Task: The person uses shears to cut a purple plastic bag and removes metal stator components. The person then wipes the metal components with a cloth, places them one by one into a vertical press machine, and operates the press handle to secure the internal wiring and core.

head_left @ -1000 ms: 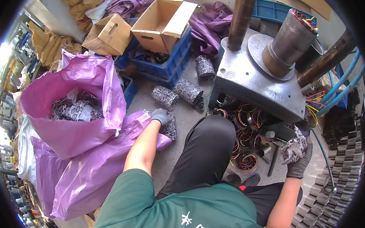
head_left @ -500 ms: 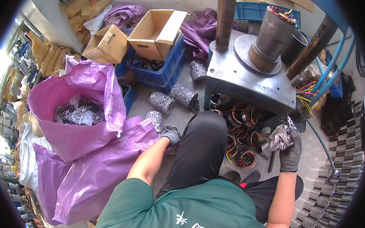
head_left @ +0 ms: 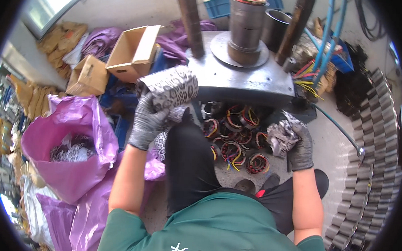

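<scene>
My left hand [head_left: 148,123], in a grey glove, grips a cylinder wrapped in grey leopard-print sheet [head_left: 169,84]. It is lifted in front of my left knee and lies nearly sideways. A crumpled wad of the same leopard-print sheet [head_left: 281,137] is in my gloved right hand [head_left: 302,150], its fingers closed around it. Between the hands, on the floor below the metal press table [head_left: 243,84], sit several wound motor stators [head_left: 232,154] with coloured wires. Another leopard-print bundle [head_left: 160,146] shows partly behind my left wrist.
At the left stands an open purple sack [head_left: 68,178] with crumpled leopard-print sheets [head_left: 74,152] inside. Cardboard boxes [head_left: 131,50] sit on blue crates behind it. A steel cylinder [head_left: 246,26] stands on the press between dark posts. Stacked metal cylinders [head_left: 364,177] line the right; a blue hose [head_left: 340,127] runs near them.
My left hand has risen from the floor beside my left knee and now holds up the wrapped cylinder. My right hand keeps the crumpled sheet. The view has shifted.
</scene>
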Demonstrator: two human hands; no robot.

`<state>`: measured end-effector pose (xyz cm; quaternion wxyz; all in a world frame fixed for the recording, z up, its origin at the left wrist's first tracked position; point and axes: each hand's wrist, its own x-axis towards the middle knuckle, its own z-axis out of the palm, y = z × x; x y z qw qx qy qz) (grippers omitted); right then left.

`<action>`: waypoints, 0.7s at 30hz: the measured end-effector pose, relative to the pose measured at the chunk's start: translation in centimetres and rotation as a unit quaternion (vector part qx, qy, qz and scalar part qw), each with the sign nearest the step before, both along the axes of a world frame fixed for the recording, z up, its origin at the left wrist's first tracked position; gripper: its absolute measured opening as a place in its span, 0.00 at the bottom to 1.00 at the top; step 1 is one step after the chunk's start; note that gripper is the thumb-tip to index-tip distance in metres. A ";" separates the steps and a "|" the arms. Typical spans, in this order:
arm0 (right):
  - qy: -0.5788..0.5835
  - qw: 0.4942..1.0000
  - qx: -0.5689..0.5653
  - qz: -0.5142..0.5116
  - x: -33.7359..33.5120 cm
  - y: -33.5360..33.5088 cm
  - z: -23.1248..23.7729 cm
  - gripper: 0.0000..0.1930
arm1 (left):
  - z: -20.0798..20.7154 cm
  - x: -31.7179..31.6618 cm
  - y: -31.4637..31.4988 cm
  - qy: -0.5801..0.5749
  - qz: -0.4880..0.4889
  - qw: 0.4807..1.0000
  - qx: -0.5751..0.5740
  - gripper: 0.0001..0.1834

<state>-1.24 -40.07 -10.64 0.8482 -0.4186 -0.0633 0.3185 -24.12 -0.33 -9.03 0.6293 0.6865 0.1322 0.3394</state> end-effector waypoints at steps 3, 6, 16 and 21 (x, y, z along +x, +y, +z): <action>-0.022 1.000 0.018 0.003 -0.6 0.2 1.1 0.24 | 7.1 2.0 -4.5 0.025 -0.066 0.997 -0.018 0.29; -0.039 0.986 0.103 0.128 -0.6 -0.3 2.7 0.40 | 7.6 6.2 -8.8 0.063 -0.151 0.982 -0.093 0.29; 0.001 0.996 -0.056 0.075 1.4 -3.3 -1.9 0.27 | -3.0 12.3 -17.4 0.123 -0.392 0.893 -0.185 0.36; -0.009 0.994 -0.100 0.038 1.0 -2.0 -3.1 0.33 | -3.1 12.8 -18.1 0.098 -0.419 0.822 -0.372 0.45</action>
